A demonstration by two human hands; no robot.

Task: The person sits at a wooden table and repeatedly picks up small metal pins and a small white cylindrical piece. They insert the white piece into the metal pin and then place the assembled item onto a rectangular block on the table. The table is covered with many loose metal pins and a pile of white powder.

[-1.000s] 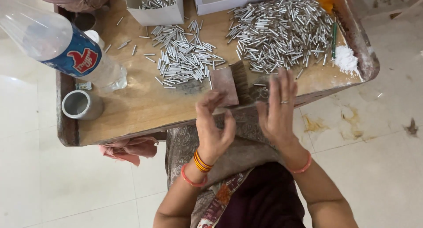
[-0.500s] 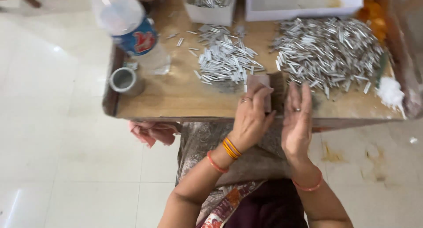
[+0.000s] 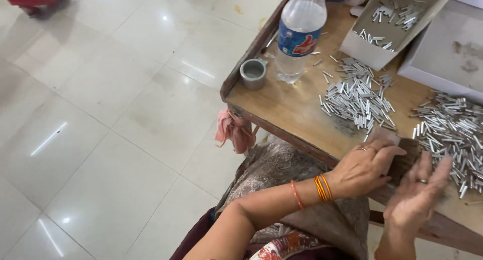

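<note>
My left hand (image 3: 363, 165) curls its fingers over a small brown wooden block (image 3: 402, 157) at the near table edge, steadying it. My right hand (image 3: 417, 194) is spread flat, palm toward the block's right side, gripping nothing. Two heaps of short silver metal tubes (image 3: 358, 96) lie just beyond on the worn wooden table (image 3: 287, 104), within reach.
</note>
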